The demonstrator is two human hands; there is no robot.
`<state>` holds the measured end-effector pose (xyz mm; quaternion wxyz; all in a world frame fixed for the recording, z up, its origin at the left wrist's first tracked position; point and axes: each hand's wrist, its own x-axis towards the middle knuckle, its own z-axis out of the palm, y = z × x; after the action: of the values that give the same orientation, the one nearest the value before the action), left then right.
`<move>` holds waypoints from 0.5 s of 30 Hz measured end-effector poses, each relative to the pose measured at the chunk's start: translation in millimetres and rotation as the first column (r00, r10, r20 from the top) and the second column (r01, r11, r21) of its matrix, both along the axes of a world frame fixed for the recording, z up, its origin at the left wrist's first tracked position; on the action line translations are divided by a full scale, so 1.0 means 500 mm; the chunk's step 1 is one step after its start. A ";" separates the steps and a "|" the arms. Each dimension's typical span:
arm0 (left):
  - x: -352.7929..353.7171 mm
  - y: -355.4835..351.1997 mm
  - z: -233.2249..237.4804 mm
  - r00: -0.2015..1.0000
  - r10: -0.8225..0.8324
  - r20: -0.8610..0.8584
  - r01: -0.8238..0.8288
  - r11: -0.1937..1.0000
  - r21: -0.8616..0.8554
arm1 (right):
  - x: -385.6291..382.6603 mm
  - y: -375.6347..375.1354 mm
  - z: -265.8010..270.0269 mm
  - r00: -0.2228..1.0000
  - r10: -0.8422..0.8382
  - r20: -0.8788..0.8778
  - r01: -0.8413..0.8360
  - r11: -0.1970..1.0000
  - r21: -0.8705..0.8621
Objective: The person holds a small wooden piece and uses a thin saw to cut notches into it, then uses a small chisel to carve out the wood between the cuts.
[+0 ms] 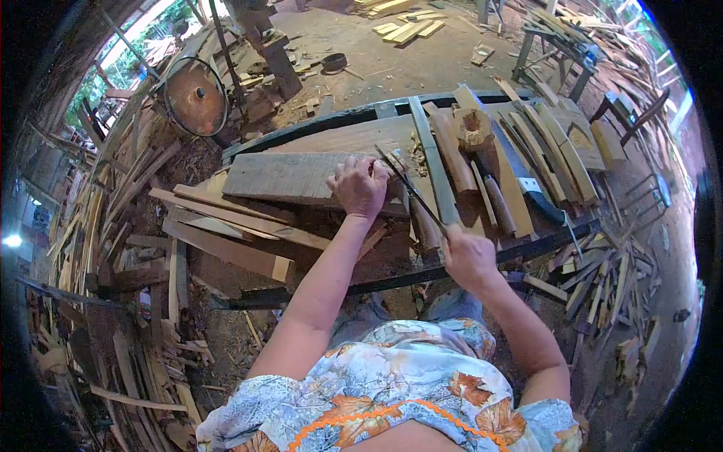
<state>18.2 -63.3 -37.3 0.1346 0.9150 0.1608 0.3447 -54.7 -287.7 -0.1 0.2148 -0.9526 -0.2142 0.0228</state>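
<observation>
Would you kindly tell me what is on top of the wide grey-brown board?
The left hand is over the wide grey-brown board, near its right end; the opposite end shows bare wood. What lies beneath the hand is hidden.

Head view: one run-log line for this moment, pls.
left hand: curled at right end of thick board, grip unclear | right hand: gripping long thin tool | tool: slanted toward left hand

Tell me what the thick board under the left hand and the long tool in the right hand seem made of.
Thick board: wood, apparently rough and unvarnished, judging by its dull, streaky grey-brown face. Long tool: probably metal, dark-finished, judging by its thin, straight blade; the right hand covers its grip.
</observation>
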 end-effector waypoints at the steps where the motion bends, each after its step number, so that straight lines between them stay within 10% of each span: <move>1: 0.000 -0.001 0.001 1.000 -0.006 0.003 0.006 1.000 0.006 | 0.026 0.021 0.009 1.000 0.014 0.024 -0.014 1.000 -0.003; 8: 0.001 0.001 0.003 0.999 0.007 -0.045 -0.007 1.000 -0.001 | 0.158 0.171 -0.020 0.997 -0.004 0.077 0.004 1.000 0.002; 15: 0.002 0.000 -0.002 1.000 0.016 -0.021 -0.016 1.000 -0.018 | -0.010 0.010 -0.016 0.999 0.003 0.048 -0.004 1.000 0.009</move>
<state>19.1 -63.3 -38.4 0.1383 0.9160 0.1727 0.3346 -59.8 -282.9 -8.2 0.2140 -0.9515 -0.2211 -0.0007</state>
